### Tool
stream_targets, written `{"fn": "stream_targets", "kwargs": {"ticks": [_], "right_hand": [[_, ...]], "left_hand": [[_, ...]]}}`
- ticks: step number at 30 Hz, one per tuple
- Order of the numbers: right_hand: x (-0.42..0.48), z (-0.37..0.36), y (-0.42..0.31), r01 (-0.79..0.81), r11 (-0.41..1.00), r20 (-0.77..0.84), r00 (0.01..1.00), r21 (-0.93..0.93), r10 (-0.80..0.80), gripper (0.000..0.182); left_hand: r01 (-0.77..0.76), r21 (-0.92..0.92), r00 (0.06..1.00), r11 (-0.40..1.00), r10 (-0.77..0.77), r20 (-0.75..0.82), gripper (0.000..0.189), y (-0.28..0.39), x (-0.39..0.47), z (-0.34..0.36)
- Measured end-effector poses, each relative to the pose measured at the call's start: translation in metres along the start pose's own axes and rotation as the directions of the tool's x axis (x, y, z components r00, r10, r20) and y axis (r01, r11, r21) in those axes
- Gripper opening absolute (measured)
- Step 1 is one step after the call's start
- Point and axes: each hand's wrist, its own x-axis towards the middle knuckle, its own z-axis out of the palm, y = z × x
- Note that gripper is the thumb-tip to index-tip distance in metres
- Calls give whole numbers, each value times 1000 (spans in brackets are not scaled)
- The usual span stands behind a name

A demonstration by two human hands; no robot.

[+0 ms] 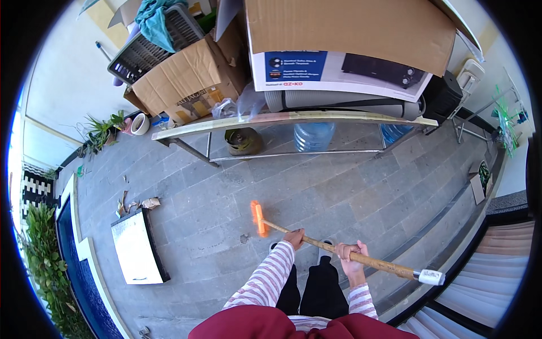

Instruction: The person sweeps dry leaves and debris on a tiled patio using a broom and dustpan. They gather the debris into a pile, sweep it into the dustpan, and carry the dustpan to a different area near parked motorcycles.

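Both my hands grip the wooden handle [317, 243] of a broom that slants across in front of me. My left hand [294, 238] is closed around it nearer the head, while my right hand [350, 255] holds it closer to the capped end, one finger raised. An orange broom head [259, 218] rests low at the floor, its bristles blurred on the left side. At the other end, right of my right hand, is a white end cap [431, 277] bearing writing. Grey stone tiles [203, 199] lie under the broom and my feet.
A bench [296, 116] ahead bears cardboard boxes [186, 84] and a rolled mat [338, 101]; a gas cylinder [243, 141] and water bottle [314, 136] stand beneath. A white panel [137, 248] and dry leaves [123, 204] lie left, before a pool [84, 275]. Steps [427, 237] run along the right.
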Motion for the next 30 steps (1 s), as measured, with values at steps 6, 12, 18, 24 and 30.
{"fn": "stream_targets", "kwargs": {"ticks": [6,12,18,24,30], "right_hand": [[7,42,18,72,990,-73,995,120,-63,55],[-33,91,-112,294,914,-5,952,-281,-307,57],[-40,76,-91,253,799,-222,876,-546,-429,56],[16,19,1,99,487,-244,769,-868,-591,39],[55,15,64,-35,622,-228,945,-782,-234,30]], "left_hand": [[6,200,998,980,6,-62,26,-9,-46,-79],[-351,-225,916,909,284,-283,22,135,-3,-64],[-372,-333,927,867,364,-89,33,198,26,-29],[-358,-650,927,670,339,-162,61,146,9,-60],[-484,-786,874,386,169,-455,48,149,-45,-151]]}}
